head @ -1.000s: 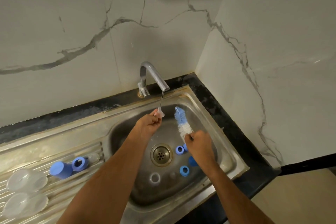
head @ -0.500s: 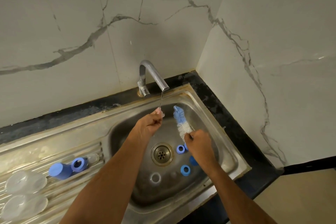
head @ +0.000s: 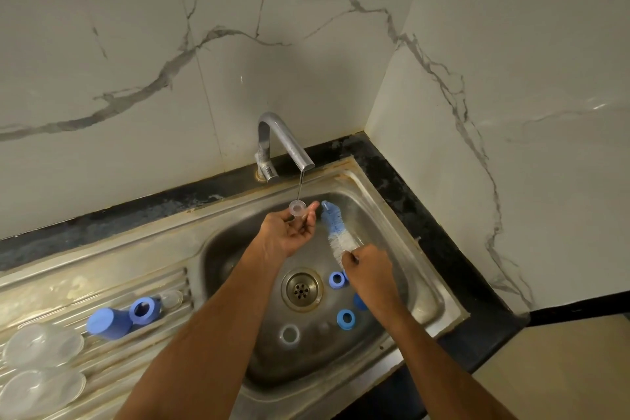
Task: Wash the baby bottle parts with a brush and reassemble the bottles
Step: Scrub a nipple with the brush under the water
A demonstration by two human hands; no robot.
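The left hand (head: 288, 232), palm up and fingers loosely spread, pinches a small clear silicone nipple (head: 297, 207) under the thin stream from the steel tap (head: 279, 143), while the right hand (head: 370, 271) grips the blue-and-white bristle bottle brush (head: 335, 227) beside it, above 3 blue plastic rings (head: 337, 279) in the steel sink (head: 439, 303).

Sink (head: 381, 201) layout, drain (head: 302, 289) as our marker

Tap (head: 272, 143) behind it, rings (head: 346, 318) right, we've got caps (head: 109, 322) left on the drainboard (head: 102, 283).
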